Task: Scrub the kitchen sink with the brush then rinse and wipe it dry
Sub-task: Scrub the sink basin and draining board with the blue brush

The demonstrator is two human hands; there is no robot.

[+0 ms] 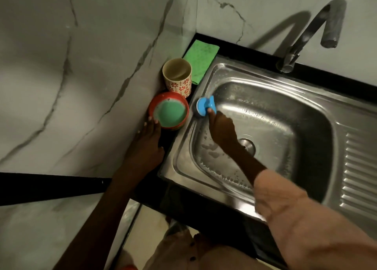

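1. Marble walls surround the steel sink [318, 114].
2. Blue brush [205, 106] is pinched by the right hand [222, 129] at the sink's soapy left wall.
3. Red bowl [169, 111] is touched by the spread left hand [149, 145].

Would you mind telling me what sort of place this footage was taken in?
Most likely a home kitchen corner: a stainless steel sink with a drainboard set in a dark counter, a tap against marble-look walls, and a patterned cup beside a bowl of soapy liquid.

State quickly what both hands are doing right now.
Left hand: open, fingers resting against the red bowl.
Right hand: closed, holding the blue brush.
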